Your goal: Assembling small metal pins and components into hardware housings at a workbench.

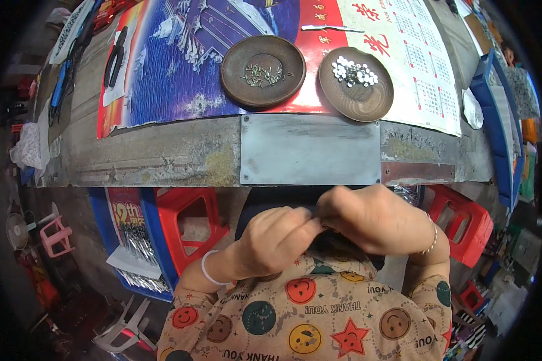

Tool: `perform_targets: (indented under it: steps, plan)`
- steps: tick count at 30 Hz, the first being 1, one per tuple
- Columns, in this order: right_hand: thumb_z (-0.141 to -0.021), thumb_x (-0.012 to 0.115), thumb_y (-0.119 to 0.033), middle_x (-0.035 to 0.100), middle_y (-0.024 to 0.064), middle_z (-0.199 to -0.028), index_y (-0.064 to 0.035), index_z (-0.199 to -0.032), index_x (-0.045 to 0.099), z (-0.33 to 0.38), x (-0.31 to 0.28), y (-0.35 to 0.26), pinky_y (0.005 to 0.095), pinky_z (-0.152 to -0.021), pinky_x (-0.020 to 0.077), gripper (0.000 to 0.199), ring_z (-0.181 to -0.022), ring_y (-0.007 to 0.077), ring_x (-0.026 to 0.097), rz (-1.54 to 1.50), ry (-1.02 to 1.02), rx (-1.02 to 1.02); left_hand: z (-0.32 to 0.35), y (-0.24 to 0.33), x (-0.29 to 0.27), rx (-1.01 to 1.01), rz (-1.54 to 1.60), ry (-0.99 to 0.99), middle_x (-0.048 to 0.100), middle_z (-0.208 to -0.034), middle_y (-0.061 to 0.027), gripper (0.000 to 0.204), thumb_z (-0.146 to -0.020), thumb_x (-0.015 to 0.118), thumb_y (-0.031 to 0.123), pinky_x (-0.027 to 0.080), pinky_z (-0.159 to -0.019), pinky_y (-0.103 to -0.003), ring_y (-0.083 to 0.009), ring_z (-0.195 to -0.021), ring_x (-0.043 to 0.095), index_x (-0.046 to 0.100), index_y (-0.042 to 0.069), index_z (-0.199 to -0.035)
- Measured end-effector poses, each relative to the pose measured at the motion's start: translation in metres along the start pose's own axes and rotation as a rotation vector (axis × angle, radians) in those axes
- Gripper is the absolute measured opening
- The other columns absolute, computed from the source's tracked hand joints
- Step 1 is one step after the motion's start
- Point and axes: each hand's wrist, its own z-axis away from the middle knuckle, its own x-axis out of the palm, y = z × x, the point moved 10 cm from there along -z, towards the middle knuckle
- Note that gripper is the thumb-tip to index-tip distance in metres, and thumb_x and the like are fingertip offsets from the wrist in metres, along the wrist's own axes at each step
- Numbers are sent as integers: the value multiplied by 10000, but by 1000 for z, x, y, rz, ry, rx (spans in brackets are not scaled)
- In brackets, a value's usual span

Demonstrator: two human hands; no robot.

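My left hand (277, 240) and my right hand (376, 219) meet in front of my body, just below the table's near edge. The fingers of both are bent and pinched together, their tips almost touching. Whatever lies between the fingertips is hidden, and the right hand is slightly blurred. Beyond them on the table stands a round brown wooden dish (232, 75) with small thin metal pins (264, 75) in it. To its right, a second wooden dish (367, 108) carries a heap of small white round pieces (354, 72), some with dark centres.
A grey metal plate (310, 150) is fixed at the table's front edge. Under the dishes lies a printed poster (180, 90), with a slim metal tool (331, 28) on it. Black-handled scissors or pliers (114, 60) lie left. A blue tray of metal pieces (140, 246) and red stools (190, 222) flank me.
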Motion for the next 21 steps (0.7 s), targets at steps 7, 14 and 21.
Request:
perform_targets:
  steps: [7,14,21]
  plan:
    - [-819,617,-114,559,138,-633,-13,-867,505,9,-6,10,393,-499,452,158,-577,337,584,55,70,40,-9,-5,0,4,57,-33,562,-813,-150,224,-687,633,27,501,-525,-312,-248,-632,594,580,-52,-890]
    - [-803,635,-121,525,120,-601,-19,-828,472,10,-8,-3,386,-469,435,194,-532,320,558,217,188,-60,-16,-21,3,-111,183,-46,567,-795,-159,198,-691,625,23,513,-535,-320,-261,-641,604,577,-51,-869]
    - [-792,625,-103,588,136,-637,-19,-865,551,8,-15,29,347,-504,467,134,-554,307,597,-111,216,-22,-12,-15,4,-25,8,40,563,-781,-149,185,-712,619,2,493,-501,-307,-241,-609,589,570,-53,-882]
